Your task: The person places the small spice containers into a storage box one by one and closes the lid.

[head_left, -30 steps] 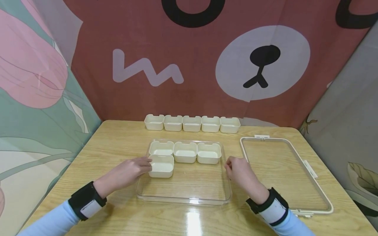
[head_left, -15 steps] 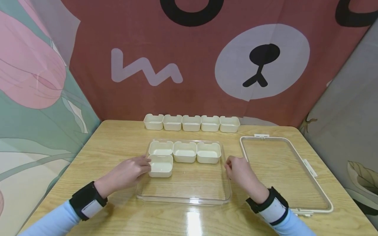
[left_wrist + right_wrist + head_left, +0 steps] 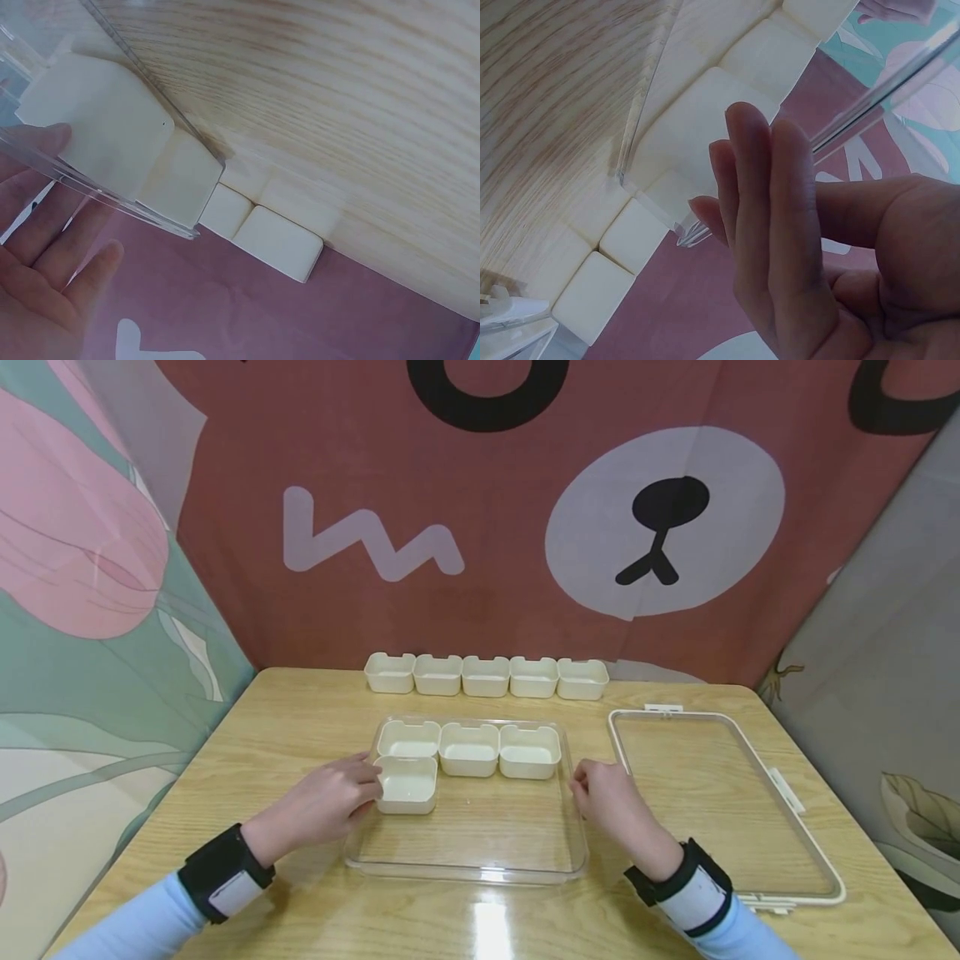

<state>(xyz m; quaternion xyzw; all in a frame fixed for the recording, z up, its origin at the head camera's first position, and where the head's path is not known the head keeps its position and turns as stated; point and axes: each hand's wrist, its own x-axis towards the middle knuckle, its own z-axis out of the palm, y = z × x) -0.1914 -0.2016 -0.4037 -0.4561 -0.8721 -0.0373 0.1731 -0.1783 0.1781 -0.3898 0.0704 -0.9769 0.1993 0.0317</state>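
Note:
A clear rectangular tray (image 3: 457, 870) stands on the table, with three small cream boxes in a row at its back, one of them the right-hand box (image 3: 529, 753). A fourth small box (image 3: 406, 787) sits in front of the leftmost one. My left hand (image 3: 326, 797) is at the tray's left wall, its fingertips overlapping that fourth box's left rim. In the left wrist view one fingertip (image 3: 58, 139) shows against the box, the other fingers loosely bent outside the wall. Beside the tray's right wall, my right hand (image 3: 615, 802) has long, nearly straight fingers (image 3: 754, 195) near the rim.
Behind the tray, several matching cream boxes (image 3: 486, 678) stand in a row along the table's back edge. To the right lies a clear lid with a white frame (image 3: 797, 827) and side clips. A printed cloth (image 3: 480, 602) hangs behind the wooden table (image 3: 300, 710).
The fourth box has shifted slightly left, away from the tray's middle, with my left fingertips staying at its left rim. My right hand has kept its place.

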